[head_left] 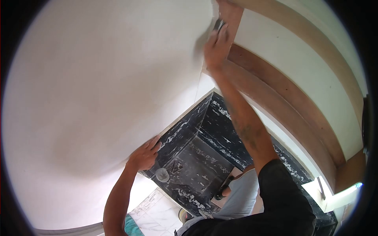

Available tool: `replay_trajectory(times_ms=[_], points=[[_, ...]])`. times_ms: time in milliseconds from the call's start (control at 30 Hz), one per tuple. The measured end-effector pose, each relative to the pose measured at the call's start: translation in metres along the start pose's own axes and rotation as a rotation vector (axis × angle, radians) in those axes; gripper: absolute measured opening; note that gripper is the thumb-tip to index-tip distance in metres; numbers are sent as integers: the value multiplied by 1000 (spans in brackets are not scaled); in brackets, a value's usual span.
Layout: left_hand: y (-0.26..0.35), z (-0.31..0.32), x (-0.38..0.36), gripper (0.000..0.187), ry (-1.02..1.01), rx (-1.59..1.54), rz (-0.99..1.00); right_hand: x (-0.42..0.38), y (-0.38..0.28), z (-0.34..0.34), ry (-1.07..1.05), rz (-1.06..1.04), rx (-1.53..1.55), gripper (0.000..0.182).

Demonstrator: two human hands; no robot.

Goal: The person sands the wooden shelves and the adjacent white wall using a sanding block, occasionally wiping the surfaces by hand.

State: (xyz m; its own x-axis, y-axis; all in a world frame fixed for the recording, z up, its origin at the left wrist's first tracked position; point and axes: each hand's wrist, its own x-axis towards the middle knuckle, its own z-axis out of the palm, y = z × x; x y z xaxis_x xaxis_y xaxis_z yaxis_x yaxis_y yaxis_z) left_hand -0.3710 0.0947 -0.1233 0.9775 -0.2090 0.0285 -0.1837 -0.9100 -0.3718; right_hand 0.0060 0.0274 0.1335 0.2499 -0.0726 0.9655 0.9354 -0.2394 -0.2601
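My right hand is raised to the far upper corner, its fingers closed around a small dark hand tool. Blur hides the tool's exact kind. It is held where the white wall meets the reddish-brown wooden panel. Lower down, my left hand rests with fingers stretched out at the wall's lower edge, beside the black marble-patterned tiles. Nothing shows in its grasp.
A wooden shelf curves along the right. On the dusty black counter lies a round whitish object. Below are a pale marbled floor and a teal cloth-like item. My foot shows beyond the counter.
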Motion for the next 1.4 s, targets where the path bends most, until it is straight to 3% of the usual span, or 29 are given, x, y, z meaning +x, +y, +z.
replay_trajectory(times_ms=[67,100,233,333,367,467,500,600,633,767,867,1000,1100,1333,1400], points=[[-2,-5,2,25,6,11,5,-43,-10,-5,89,-257,-166,57],[-4,-4,3,25,29,21,0,-40,-5,-7,78,-246,-78,57],[0,4,0,25,69,7,-9,19,10,-6,-138,367,174,57],[-2,-1,4,26,85,7,-6,-25,8,-7,110,-277,-222,55],[-2,-2,1,26,84,7,-6,-28,17,-8,55,-256,-221,57],[-3,7,-1,26,83,17,8,-15,51,20,-37,326,-16,58],[-3,4,0,26,72,15,12,-12,33,12,-75,372,-89,58],[-3,-6,3,26,26,31,8,-35,13,3,48,-53,34,57],[-3,-7,3,26,29,52,6,-32,22,-4,19,-209,-114,58],[-2,-2,1,26,8,1,-4,-22,28,14,-21,257,-56,60],[-3,-1,1,26,43,1,3,-39,23,2,50,-197,-135,59],[-1,-1,-1,26,24,32,16,-41,30,6,42,51,-33,58],[-5,-1,2,26,29,19,-3,-56,23,-7,42,-189,42,54],[-3,-5,2,24,15,-39,-5,34,13,1,8,-1,105,57],[-3,-5,2,25,38,-29,3,-17,16,-5,66,-221,10,58]])
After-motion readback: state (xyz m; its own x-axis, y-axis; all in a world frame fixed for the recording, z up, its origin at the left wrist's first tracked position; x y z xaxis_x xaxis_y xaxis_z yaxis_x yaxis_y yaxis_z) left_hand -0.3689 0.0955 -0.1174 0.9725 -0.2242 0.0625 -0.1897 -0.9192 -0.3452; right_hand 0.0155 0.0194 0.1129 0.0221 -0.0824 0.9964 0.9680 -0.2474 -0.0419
